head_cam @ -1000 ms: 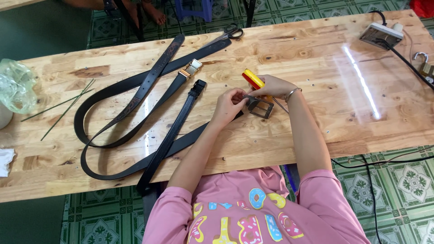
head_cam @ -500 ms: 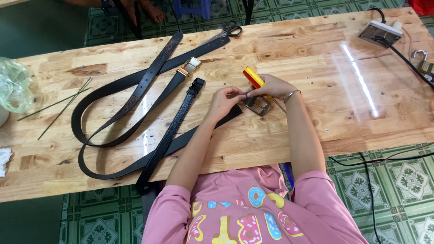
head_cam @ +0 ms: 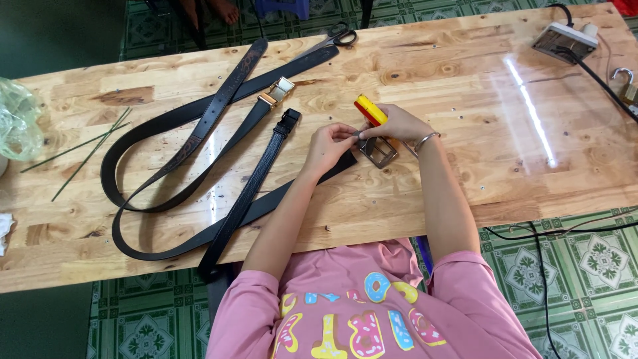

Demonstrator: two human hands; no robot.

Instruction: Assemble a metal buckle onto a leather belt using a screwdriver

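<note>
My left hand (head_cam: 330, 147) pinches the end of a black belt (head_cam: 247, 203) right at a square metal buckle (head_cam: 379, 152) lying on the wooden table (head_cam: 465, 106). My right hand (head_cam: 397, 125) grips a yellow and red tool (head_cam: 370, 110), its tip down at the buckle. A metal bangle circles my right wrist. The two hands touch over the buckle, and the belt end is partly hidden under them.
Two more black belts (head_cam: 199, 126) loop across the table's left half, one with a gold buckle (head_cam: 278, 91). Scissors (head_cam: 340, 36) lie at the far edge. A power strip (head_cam: 563, 40) and cable sit far right, a plastic bag (head_cam: 16, 119) far left, thin green sticks (head_cam: 90, 149) beside it.
Both hands stay at the buckle with only small finger movements. The belts and other items have not moved.
</note>
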